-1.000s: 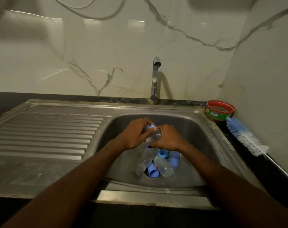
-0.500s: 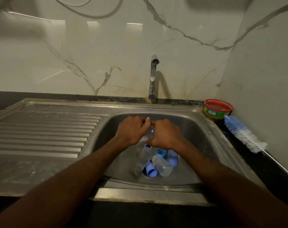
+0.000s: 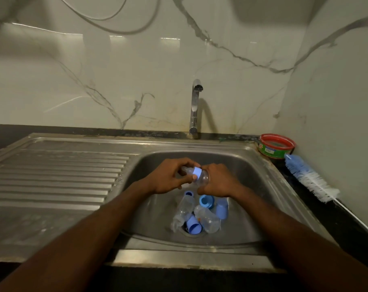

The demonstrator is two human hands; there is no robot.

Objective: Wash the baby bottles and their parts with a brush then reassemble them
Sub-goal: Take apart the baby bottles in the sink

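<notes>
Over the steel sink [image 3: 261, 165], a person holds a clear baby bottle [image 3: 203, 177] sideways, its long axis running left to right, its teat end toward the left. The left hand [image 3: 168, 178] curls around the blue collar [image 3: 196, 172]; the right hand [image 3: 217, 181] grasps the body. Below, near the drain, lie more clear bottles [image 3: 208, 221] and blue caps [image 3: 193, 226]. A bottle brush [image 3: 309, 178] rests on the dark counter at right, beside a red-rimmed tub [image 3: 276, 145]. A tap [image 3: 195, 108] rises against the veined marble wall.

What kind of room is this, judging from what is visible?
Probably a home kitchen: a stainless steel sink with a ridged drainboard, a chrome tap against a marble-patterned wall, and a blue-and-white bottle brush.
</notes>
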